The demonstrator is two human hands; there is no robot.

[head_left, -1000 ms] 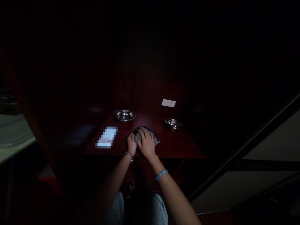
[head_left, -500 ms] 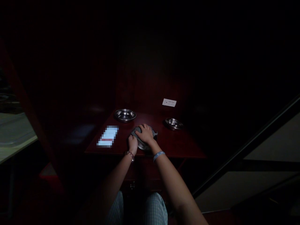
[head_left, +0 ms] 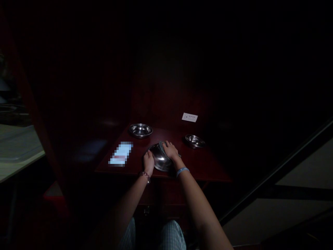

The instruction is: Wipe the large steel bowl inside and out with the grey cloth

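Observation:
An upside-down metal bowl (head_left: 161, 161) rests near the front edge of the dark red desk (head_left: 208, 166). My left hand (head_left: 149, 162) grips the bowl's left side, thumb on its outer surface and fingers hidden at the rim. With my right hand (head_left: 171, 151) I press a grey cloth (head_left: 161, 147) against the bowl's upper right; the fingers curve over the cloth and partly cover it. A bracelet of beads circles my left wrist, a pale blue band my right.
Behind on the left sits a shiny metal bowl (head_left: 141, 130), and a smaller one (head_left: 194, 141) stands to the right. A blurred-out bright rectangle (head_left: 121, 153) lies left of my hands. A white wall socket (head_left: 189, 117) is on the back panel.
My right hand has slid the cloth to the right across the bowl, baring its shiny middle. The left hand stays at the bowl's left side. The view has shifted slightly.

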